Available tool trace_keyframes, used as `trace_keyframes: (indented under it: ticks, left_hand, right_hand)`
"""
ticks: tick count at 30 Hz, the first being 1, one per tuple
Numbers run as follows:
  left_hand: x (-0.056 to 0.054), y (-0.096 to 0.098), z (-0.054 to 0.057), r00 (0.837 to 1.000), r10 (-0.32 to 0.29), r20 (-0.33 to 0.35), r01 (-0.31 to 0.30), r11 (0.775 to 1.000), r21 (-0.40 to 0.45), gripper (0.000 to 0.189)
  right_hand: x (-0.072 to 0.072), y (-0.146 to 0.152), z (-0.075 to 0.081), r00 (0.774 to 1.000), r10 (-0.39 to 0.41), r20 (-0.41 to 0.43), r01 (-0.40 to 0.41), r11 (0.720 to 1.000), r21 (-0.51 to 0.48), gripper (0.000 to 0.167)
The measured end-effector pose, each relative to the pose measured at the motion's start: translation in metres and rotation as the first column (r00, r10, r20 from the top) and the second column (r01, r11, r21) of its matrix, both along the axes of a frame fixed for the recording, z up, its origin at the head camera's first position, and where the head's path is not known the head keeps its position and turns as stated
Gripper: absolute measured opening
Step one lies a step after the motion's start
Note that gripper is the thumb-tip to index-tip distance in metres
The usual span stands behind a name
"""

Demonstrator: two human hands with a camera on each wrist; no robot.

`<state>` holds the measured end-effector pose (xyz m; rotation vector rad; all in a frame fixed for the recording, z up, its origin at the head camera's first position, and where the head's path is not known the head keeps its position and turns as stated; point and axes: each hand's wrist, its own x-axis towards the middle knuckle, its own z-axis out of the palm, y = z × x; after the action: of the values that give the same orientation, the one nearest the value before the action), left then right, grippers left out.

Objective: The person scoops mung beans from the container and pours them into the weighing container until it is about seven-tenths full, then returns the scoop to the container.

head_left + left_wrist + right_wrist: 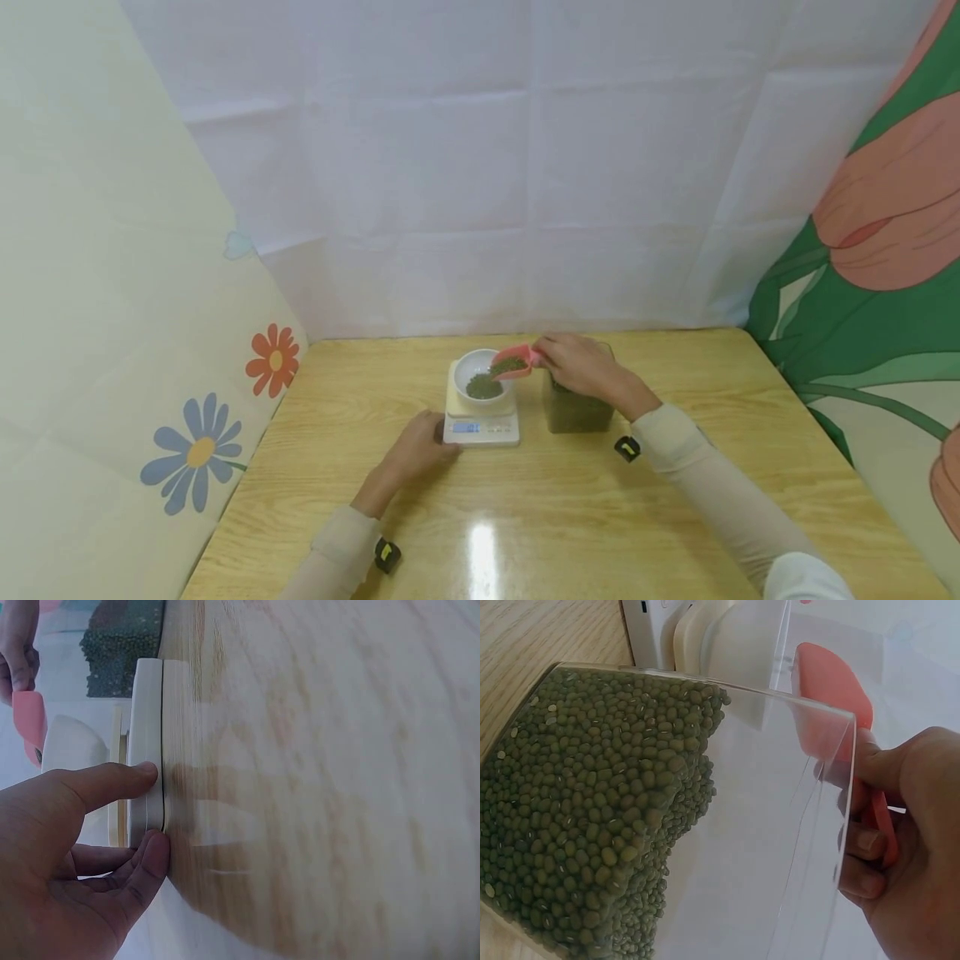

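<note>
Judging by the pose, at the pouring step: holding the pink scoop point(528, 360), loaded with mung beans point(508, 365), over the right side of the white bowl point(467, 368), with right hand point(576, 365) clamped around the handle. In the bowl, a small heap of beans; under it, the digital kitchen scale point(483, 408), with a lit display point(466, 427) too small to read. At the scale's near left corner, pinching with left hand point(420, 446), apparently to steady. Just right of the scale, partly filled with more beans, the clear container point(577, 414). Next, probably calling for a slow tilt of the scoop, watching the display and keeping inside the rim. Underneath, a wood-grain desk point(570, 517) with bright glare toward the near edge. Behind, a creased white sheet point(450, 167); to the left, a pale panel point(112, 292) printed with flowers; to the right, a panel of large pink blooms point(892, 200) and green leaves.
</note>
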<state>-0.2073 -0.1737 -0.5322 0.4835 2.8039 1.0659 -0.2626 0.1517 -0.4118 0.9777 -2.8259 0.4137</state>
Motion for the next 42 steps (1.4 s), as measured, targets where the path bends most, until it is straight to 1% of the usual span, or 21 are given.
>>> trace_keyframes:
  ticks: [7,17,25,31,42]
  left_hand:
    - [-0.0007,0.0000,-0.0008,1.000,-0.004,0.002,0.004,1.000,-0.005,0.035]
    - [0.0004,0.0004,0.0016,1.000,-0.009,0.008,0.009,1.000,0.008,0.034]
    - [0.0012,0.0003,0.0019,1.000,-0.011,0.016,0.011,1.000,0.026,0.033]
    - [0.0011,0.0005,0.0016,1.000,-0.009,0.018,0.009,1.000,0.023,0.032]
    - [0.0024,0.0001,0.0018,1.000,-0.007,0.019,0.007,1.000,0.026,0.035]
  right_hand:
    - [-0.0001,-0.0012,0.0011,1.000,0.001,-0.005,0.000,1.000,0.019,0.026]
    - [0.0004,-0.0026,0.0020,1.000,-0.002,0.003,0.002,0.999,0.040,0.028]
    - [0.0006,-0.0040,0.0014,1.000,0.002,-0.026,-0.001,0.998,0.060,0.026]
    - [0.0026,-0.0040,0.0026,0.998,0.015,-0.059,-0.010,0.997,0.072,0.023]
    - [0.0037,-0.0049,0.0051,0.997,0.020,-0.069,-0.014,0.996,0.090,0.021]
